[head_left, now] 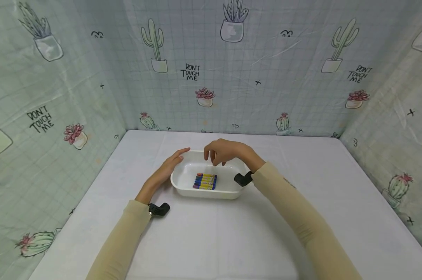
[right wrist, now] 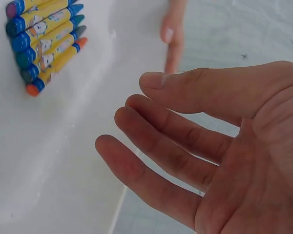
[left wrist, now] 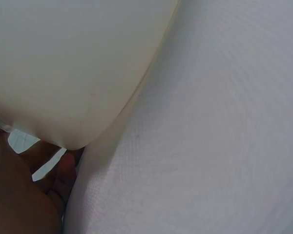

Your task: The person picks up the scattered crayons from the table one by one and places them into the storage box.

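A white, rounded rectangular tray (head_left: 211, 193) holds a row of several crayons (head_left: 205, 181) in yellow wrappers, lying side by side on its floor. At the tray's left end my left hand (head_left: 167, 168) grips the rim. In the left wrist view, the fingers of this left hand (left wrist: 24, 180) show beside the tray's outer wall (left wrist: 83, 63), partly hidden. Over the tray's far side hovers my right hand (head_left: 225, 150), palm down and fingers loosely bent. Nothing lies between thumb and fingers of the right hand (right wrist: 210, 131) in its wrist view; the crayons (right wrist: 49, 39) are apart from the fingertips.
The tray stands on a table (head_left: 197, 241) with a white cover. A cactus-print cloth (head_left: 204, 50) rises behind and along both sides. Black wrist cameras are strapped to the left wrist (head_left: 159, 209) and right wrist (head_left: 243, 179).
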The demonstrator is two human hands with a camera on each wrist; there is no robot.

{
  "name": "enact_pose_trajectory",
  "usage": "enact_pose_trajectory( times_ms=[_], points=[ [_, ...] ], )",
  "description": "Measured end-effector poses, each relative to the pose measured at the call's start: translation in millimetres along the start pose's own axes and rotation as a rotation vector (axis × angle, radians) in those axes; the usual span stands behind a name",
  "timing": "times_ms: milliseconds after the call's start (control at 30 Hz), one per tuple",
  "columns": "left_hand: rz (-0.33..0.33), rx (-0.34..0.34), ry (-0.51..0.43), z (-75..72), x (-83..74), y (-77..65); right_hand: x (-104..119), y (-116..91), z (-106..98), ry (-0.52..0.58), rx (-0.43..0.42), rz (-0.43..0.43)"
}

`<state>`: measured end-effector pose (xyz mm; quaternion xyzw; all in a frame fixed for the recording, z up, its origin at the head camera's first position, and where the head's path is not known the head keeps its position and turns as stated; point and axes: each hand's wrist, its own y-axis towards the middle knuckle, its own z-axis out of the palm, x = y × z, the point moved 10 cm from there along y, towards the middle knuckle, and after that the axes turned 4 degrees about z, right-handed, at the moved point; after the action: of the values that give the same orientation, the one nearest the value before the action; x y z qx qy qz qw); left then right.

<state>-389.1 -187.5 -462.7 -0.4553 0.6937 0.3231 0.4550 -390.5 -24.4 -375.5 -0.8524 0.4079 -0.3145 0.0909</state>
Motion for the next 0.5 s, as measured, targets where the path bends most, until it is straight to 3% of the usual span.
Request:
enact_pose_trajectory(
  times_ms=[233, 500],
  points=[
    [0.011, -0.014, -0.005, 0.4, 0.0, 0.4, -28, -36, -19, 0.095, -0.108, 0.004],
    [-0.012, -0.032, -0.004, 0.8, 3.2, -0.2, -78, -73, -28, 0.215, -0.237, 0.052]
  ],
)
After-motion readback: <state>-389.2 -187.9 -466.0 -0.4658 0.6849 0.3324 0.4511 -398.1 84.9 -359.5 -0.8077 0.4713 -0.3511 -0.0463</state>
